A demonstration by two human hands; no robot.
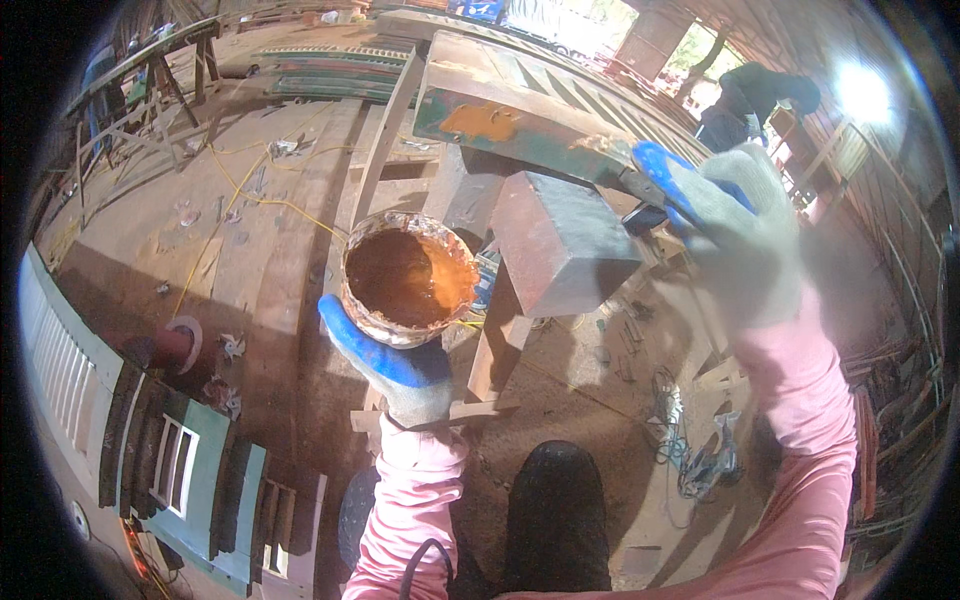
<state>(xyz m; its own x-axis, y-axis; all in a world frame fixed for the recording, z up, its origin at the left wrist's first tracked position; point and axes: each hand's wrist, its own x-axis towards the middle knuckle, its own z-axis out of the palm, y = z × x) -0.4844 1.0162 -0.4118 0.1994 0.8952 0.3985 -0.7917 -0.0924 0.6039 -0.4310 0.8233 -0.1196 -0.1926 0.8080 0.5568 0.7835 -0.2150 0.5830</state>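
My left hand [395, 370], in a grey glove with blue-coated fingers, is wrapped round the underside of a round tub [365, 325] with a crusted rim. Wet orange-brown paste or paint [400, 280] lies inside it. On the other side my right hand [715, 205], gloved alike, is closed on a dark flat-bladed tool [640, 187]. That tool is at the right end of a slatted panel's green side [560, 145]; whether it touches cannot be made out. An orange smear [480, 122] marks the left part of this side. The tool's handle is hidden by the glove.
A grey block-shaped support [565, 240] stands below the panel. Yellow cord [285, 203] crosses the dusty floor. Green and white slatted pieces [190, 480] lie at lower left. Tangled wire and plastic [705, 455] lie at lower right. Another person [755, 100] bends over farther back.
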